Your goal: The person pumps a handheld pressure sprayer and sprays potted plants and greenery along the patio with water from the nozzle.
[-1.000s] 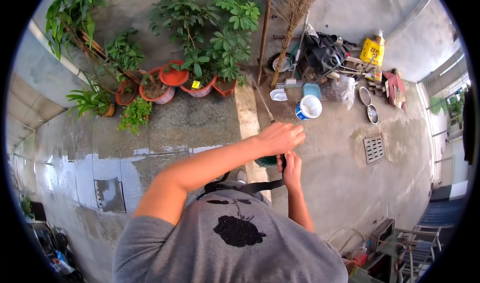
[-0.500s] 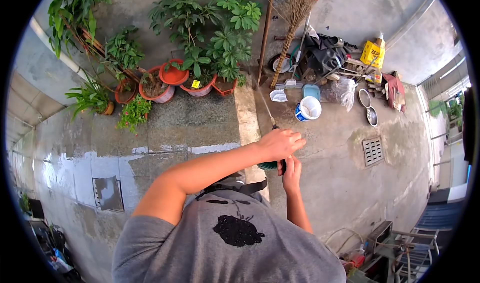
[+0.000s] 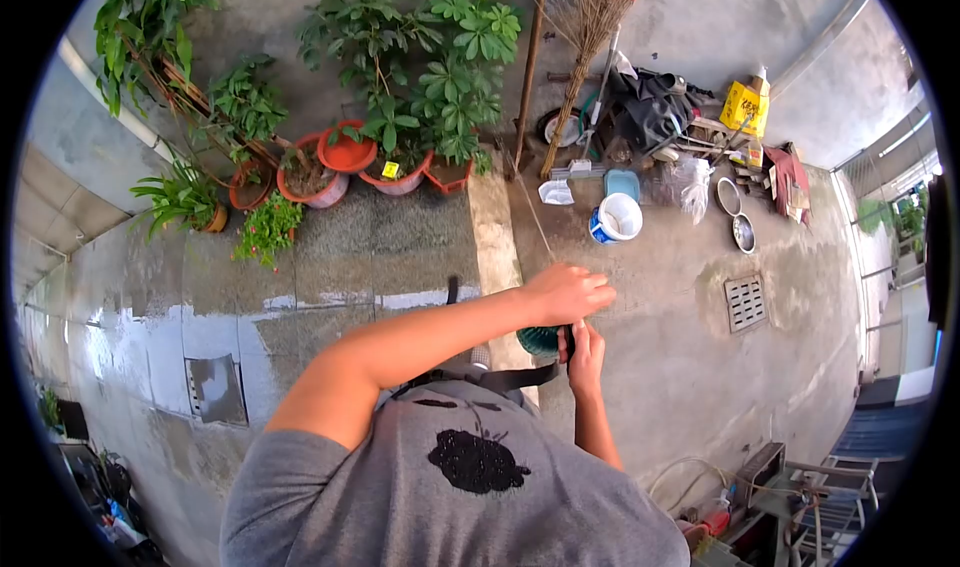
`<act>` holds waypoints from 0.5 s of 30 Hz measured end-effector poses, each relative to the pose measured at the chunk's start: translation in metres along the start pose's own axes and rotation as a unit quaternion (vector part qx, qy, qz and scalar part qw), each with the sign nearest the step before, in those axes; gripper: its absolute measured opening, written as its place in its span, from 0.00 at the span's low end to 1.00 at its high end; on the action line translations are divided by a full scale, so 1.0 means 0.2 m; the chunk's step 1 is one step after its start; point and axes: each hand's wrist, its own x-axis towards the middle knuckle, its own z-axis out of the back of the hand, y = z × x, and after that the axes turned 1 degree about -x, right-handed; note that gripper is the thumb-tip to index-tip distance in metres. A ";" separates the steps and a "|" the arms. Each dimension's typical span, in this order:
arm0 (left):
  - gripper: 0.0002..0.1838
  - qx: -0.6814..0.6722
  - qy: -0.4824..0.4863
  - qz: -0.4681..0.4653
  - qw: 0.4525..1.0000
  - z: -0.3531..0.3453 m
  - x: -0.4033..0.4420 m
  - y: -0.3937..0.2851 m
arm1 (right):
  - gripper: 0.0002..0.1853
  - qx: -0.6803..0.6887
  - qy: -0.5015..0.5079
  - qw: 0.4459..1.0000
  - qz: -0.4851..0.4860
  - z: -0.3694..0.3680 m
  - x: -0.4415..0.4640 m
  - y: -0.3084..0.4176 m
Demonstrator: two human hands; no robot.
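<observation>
Black object (image 3: 570, 345) in right hand (image 3: 586, 358); pots (image 3: 331, 196) hold plants (image 3: 458, 97).

A: Standing right here and the light's pretty decent tbh. Soft daylight all over, shadows faint and fuzzy.
B: Yeah, but that opening (image 3: 922, 207) at the far right is kinda blown out, and the wet paving (image 3: 130, 342) on the left throws white glare.
A: Steel bowl (image 3: 743, 233) has a glint too. Left hand (image 3: 568, 294) is nicely lit, fine detail's mushy.
B: Edges are rough lol. Wall pipe (image 3: 112, 107) bends, corners go black, lower-left clutter (image 3: 112, 502) is murky.
</observation>
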 end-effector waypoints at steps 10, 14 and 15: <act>0.11 0.023 -0.023 -0.075 0.997 0.26 0.28 -0.14 | 0.23 -0.001 -0.009 1.000 0.009 0.06 0.03 -0.07; 0.10 0.019 -0.056 -0.051 0.997 0.27 0.29 -0.12 | 0.22 0.009 -0.020 1.000 -0.014 0.04 0.03 -0.02; 0.10 0.024 -0.056 -0.044 0.997 0.22 0.26 -0.10 | 0.22 0.015 -0.025 0.999 -0.018 0.04 0.03 -0.01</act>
